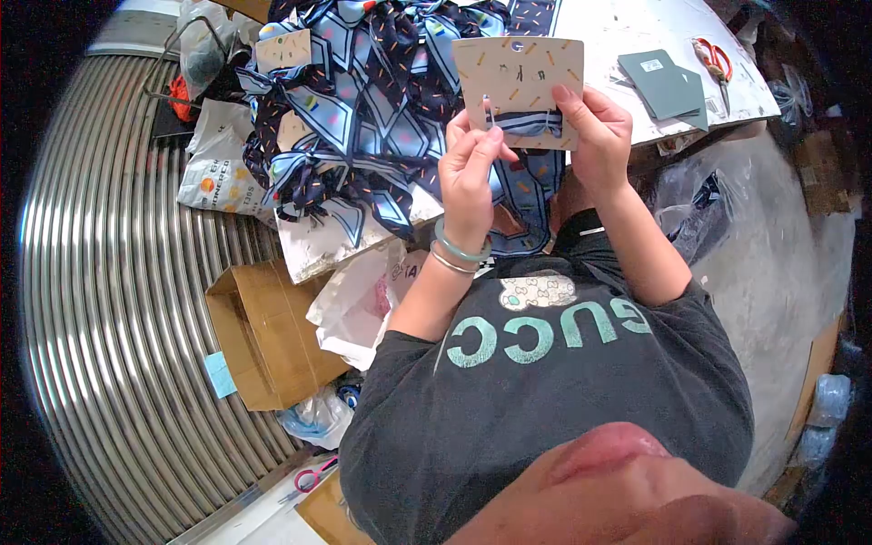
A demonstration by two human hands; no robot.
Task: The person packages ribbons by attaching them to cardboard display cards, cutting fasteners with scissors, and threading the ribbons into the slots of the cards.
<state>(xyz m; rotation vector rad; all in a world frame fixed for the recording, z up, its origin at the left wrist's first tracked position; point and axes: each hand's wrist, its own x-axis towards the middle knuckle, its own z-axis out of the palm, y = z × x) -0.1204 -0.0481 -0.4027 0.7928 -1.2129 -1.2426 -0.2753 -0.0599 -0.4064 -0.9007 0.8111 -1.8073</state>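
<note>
Upright over the table's near edge is a cream card [518,77] with small orange marks and cut slots. A dark blue patterned fabric strip [531,123] with light edging runs across its lower part. My right hand [599,136] grips the card's right side, thumb on the face toward me, fingers behind. At the lower left corner, my left hand [472,168] is closed, thumb and finger pinching at a small end of the strip that shows through a slot. Its other fingertips are partly hidden. Just beyond lies a heap of blue patterned scarves [363,118], some with cards attached.
Red-handled scissors [715,62] and dark green cards [661,86] lie on the white table [627,27] at right. Left are a white printed bag [218,168] and a ribbed metal shutter [118,272]. An open cardboard box [277,336] and a plastic bag [350,313] sit below the table edge.
</note>
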